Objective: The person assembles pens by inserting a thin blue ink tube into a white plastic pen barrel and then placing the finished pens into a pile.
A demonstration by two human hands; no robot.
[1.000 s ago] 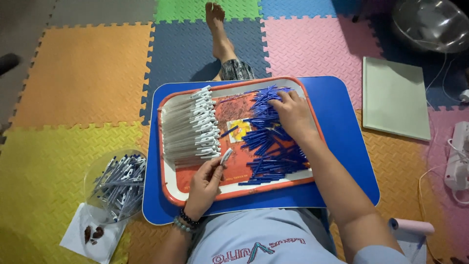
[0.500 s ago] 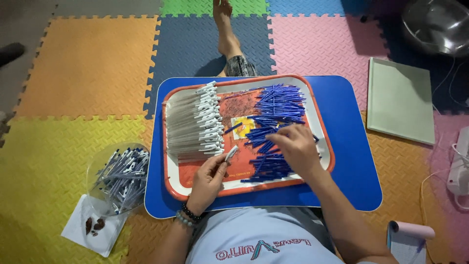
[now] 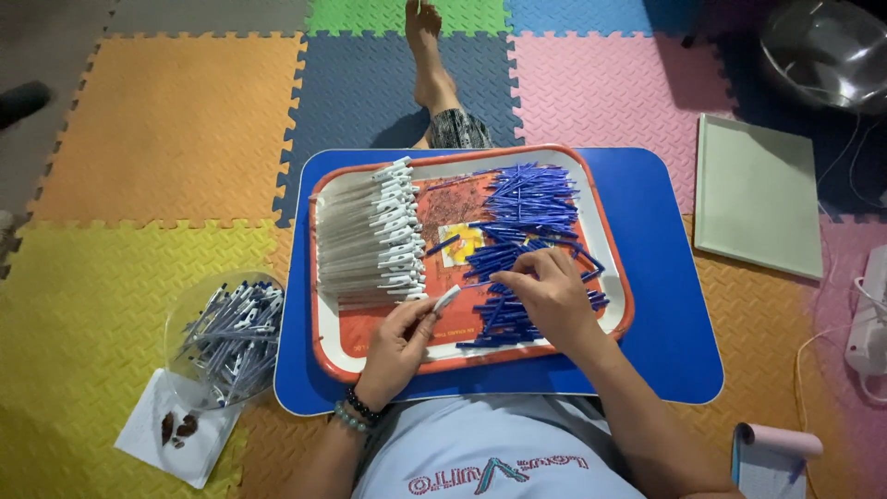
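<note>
An orange tray (image 3: 331, 344) rests on a blue lap table (image 3: 665, 314). On its left lies a neat row of grey-white pen barrels (image 3: 365, 245); on its right, a heap of blue pen refills (image 3: 527, 208). My left hand (image 3: 397, 346) grips one white pen barrel (image 3: 446, 298) at the tray's near edge. My right hand (image 3: 550, 296) pinches a blue refill over the near end of the blue heap, its tip close to the barrel's end.
A clear bowl of assembled pens (image 3: 226, 337) stands on the coloured foam mats at the left, beside a white tissue (image 3: 176, 439). A pale green board (image 3: 758, 194), a metal bowl (image 3: 827, 46) and a white power strip (image 3: 868, 319) lie at the right. My leg (image 3: 434, 83) stretches ahead.
My right hand has drawn back from the far part of the blue heap to its near end, towards the barrel in my left hand. The left hand has hardly moved.
</note>
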